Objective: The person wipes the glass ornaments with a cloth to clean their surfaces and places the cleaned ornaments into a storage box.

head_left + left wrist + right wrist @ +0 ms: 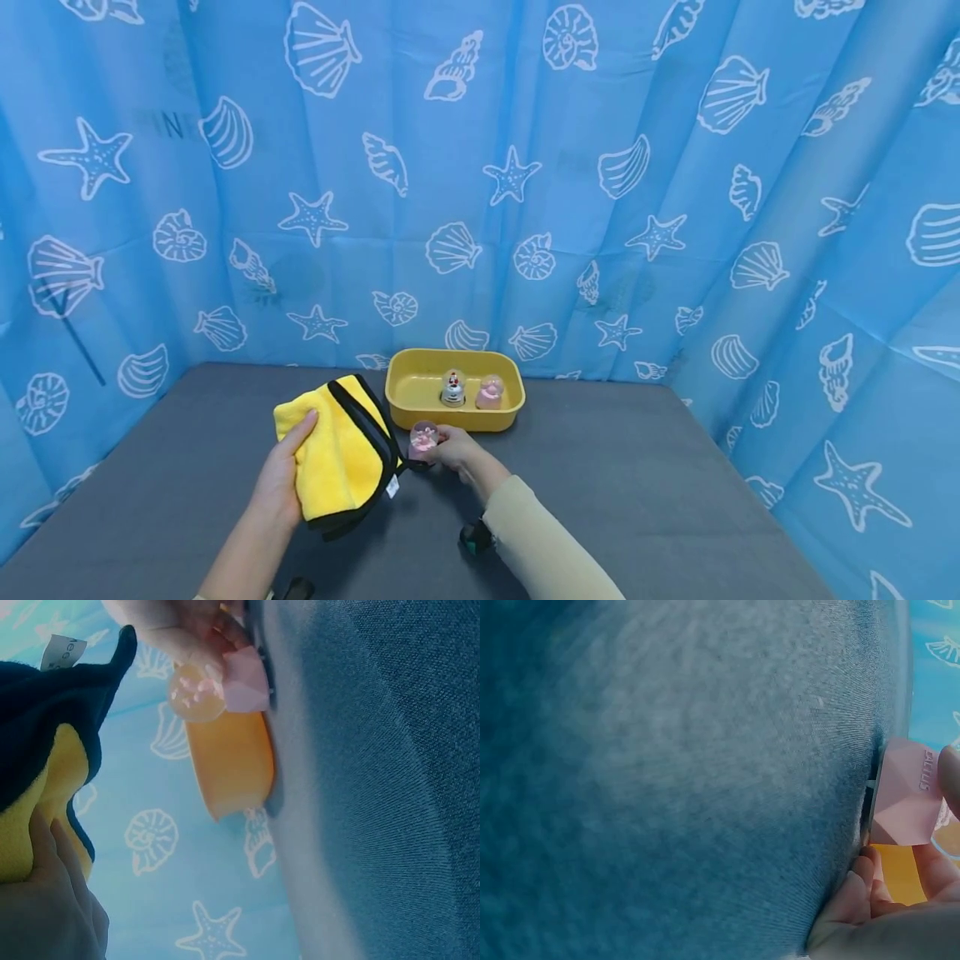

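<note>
My left hand (283, 479) grips a yellow cloth (337, 454) with black trim and a small white tag, held up above the table. Just right of the cloth, my right hand (459, 452) pinches a small snow globe (423, 438) with a clear dome and a pink faceted base. In the right wrist view, raised letters show on the pink base (909, 791), which is at the grey surface; whether it touches cannot be told. Behind the right hand is a yellow tray (420, 414), holding a white snow globe (453, 389) and a pink one (490, 392).
A dark grey cloth covers the table (637, 483). Behind it and along both sides hangs a blue curtain (480, 208) printed with white shells and starfish. The tray stands near the table's back edge, close to the curtain.
</note>
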Available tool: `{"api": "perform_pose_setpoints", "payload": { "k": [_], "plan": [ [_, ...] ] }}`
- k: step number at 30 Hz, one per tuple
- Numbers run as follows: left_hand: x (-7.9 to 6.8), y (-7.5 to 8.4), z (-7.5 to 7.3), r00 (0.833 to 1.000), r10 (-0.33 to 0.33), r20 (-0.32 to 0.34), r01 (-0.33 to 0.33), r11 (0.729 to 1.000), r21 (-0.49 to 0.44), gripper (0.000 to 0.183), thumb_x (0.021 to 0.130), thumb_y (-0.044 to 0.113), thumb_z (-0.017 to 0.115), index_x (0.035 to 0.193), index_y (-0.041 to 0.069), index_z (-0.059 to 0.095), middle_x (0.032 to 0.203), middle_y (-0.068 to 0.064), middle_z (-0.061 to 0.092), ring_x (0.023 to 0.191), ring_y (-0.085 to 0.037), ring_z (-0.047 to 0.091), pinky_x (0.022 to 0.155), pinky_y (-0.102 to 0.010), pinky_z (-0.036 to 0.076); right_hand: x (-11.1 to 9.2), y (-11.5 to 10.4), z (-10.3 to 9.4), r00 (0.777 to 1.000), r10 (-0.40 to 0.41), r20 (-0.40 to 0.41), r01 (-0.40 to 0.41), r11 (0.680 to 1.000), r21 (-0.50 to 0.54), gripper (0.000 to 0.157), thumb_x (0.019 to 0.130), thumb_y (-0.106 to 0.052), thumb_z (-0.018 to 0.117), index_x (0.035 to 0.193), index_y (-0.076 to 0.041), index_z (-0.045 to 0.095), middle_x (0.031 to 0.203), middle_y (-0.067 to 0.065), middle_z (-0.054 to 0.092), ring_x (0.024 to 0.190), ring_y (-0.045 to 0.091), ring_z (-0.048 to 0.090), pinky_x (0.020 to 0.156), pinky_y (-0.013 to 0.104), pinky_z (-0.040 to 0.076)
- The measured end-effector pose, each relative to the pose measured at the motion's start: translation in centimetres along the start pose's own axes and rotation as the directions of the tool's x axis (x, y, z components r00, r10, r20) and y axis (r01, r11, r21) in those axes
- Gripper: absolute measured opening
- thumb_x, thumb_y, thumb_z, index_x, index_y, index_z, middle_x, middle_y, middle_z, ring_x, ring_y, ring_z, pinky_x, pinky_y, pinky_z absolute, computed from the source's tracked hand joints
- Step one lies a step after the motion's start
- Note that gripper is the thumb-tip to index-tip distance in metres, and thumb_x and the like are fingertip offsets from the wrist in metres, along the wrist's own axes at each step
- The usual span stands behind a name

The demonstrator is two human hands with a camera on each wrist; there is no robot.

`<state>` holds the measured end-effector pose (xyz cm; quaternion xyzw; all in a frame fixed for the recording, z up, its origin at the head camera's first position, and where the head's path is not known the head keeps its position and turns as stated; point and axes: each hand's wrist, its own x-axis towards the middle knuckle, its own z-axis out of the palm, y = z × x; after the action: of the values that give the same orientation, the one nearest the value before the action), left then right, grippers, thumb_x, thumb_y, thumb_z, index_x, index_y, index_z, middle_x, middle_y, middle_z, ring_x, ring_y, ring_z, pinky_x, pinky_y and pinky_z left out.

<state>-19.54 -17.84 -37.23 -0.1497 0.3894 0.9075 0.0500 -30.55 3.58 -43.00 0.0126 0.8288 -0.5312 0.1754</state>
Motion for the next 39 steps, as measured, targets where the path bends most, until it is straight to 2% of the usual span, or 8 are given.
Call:
{"api": "perform_pose_setpoints", "payload": {
  "k": [6, 11, 17, 22, 29, 34, 39],
  "plan": [
    [0.2, -0.1, 0.0, 1.000, 0.002, -0.004, -0.002, 1.000, 0.001, 0.026, 0.094, 0.041, 0.062, 0.108, 0.021, 0.052, 0.092, 0.009, 0.066, 0.089, -0.005, 0.064, 0.084, -0.022, 0.049, -0.3, 0.2, -0.3, 1.000, -0.008, 0.002, 0.008, 1.000, 0.029, 0.033, 0.086, -0.005, 0.072, 0.118, -0.008, 0.066, 0.094, 0.005, 0.062, 0.086, 0.023, 0.054, 0.073, 0.034, 0.040],
    [0.4, -0.4, -0.2, 1.000, 0.002, -0.006, -0.002, 1.000, 0.000, 0.026, 0.095, 0.040, 0.061, 0.109, 0.021, 0.051, 0.092, 0.009, 0.066, 0.089, -0.006, 0.064, 0.083, -0.022, 0.049, -0.7, 0.4, -0.7, 1.000, -0.021, 0.012, 0.020, 0.998, 0.068, 0.034, 0.086, -0.002, 0.070, 0.119, -0.005, 0.065, 0.094, 0.007, 0.062, 0.085, 0.022, 0.056, 0.073, 0.033, 0.042],
    [0.6, -0.5, -0.1, 1.000, 0.008, -0.011, -0.008, 1.000, 0.002, 0.024, 0.095, 0.039, 0.062, 0.107, 0.021, 0.052, 0.091, 0.009, 0.065, 0.088, -0.006, 0.064, 0.082, -0.022, 0.049, -1.2, 0.6, -1.6, 0.999, -0.030, 0.033, 0.025, 0.992, 0.126, 0.045, 0.086, -0.002, 0.071, 0.129, -0.002, 0.058, 0.103, 0.010, 0.063, 0.089, 0.023, 0.064, 0.085, 0.044, 0.047],
    [0.6, -0.6, -0.1, 1.000, 0.003, 0.004, -0.003, 1.000, -0.004, 0.023, 0.095, 0.039, 0.060, 0.108, 0.021, 0.052, 0.092, 0.008, 0.065, 0.088, -0.006, 0.064, 0.083, -0.022, 0.049, -1.9, 0.4, -2.6, 1.000, -0.018, 0.025, 0.014, 0.986, 0.168, 0.046, 0.087, -0.004, 0.071, 0.130, 0.001, 0.056, 0.117, 0.014, 0.057, 0.101, 0.027, 0.056, 0.091, 0.051, 0.046],
    [0.8, -0.8, 0.2, 1.000, 0.008, 0.023, -0.007, 0.999, -0.037, 0.019, 0.096, 0.036, 0.060, 0.104, 0.020, 0.055, 0.091, 0.007, 0.065, 0.088, -0.007, 0.064, 0.083, -0.022, 0.049, -3.0, -0.2, -4.1, 0.997, -0.055, 0.058, 0.036, 0.957, 0.288, 0.029, 0.088, -0.002, 0.068, 0.116, 0.001, 0.061, 0.105, 0.010, 0.062, 0.085, 0.020, 0.059, 0.082, 0.039, 0.050],
    [0.9, -1.0, 0.3, 1.000, 0.006, 0.008, -0.005, 0.996, -0.090, 0.022, 0.095, 0.036, 0.062, 0.108, 0.020, 0.053, 0.092, 0.008, 0.065, 0.089, -0.005, 0.063, 0.084, -0.021, 0.048, -3.8, -0.8, -4.5, 0.996, -0.070, 0.054, 0.046, 0.931, 0.361, 0.033, 0.088, -0.004, 0.070, 0.119, 0.002, 0.061, 0.105, 0.010, 0.064, 0.086, 0.020, 0.061, 0.077, 0.032, 0.053],
    [1.2, -1.1, 0.7, 1.000, 0.014, 0.009, -0.012, 0.982, -0.189, 0.034, 0.093, 0.035, 0.065, 0.118, 0.021, 0.047, 0.097, 0.010, 0.063, 0.093, -0.004, 0.061, 0.087, -0.019, 0.047, -4.5, -1.3, -4.9, 0.994, -0.104, 0.047, 0.081, 0.935, 0.347, 0.032, 0.090, -0.013, 0.070, 0.117, 0.002, 0.062, 0.102, 0.009, 0.065, 0.084, 0.019, 0.060, 0.075, 0.031, 0.051]
  ]
}}
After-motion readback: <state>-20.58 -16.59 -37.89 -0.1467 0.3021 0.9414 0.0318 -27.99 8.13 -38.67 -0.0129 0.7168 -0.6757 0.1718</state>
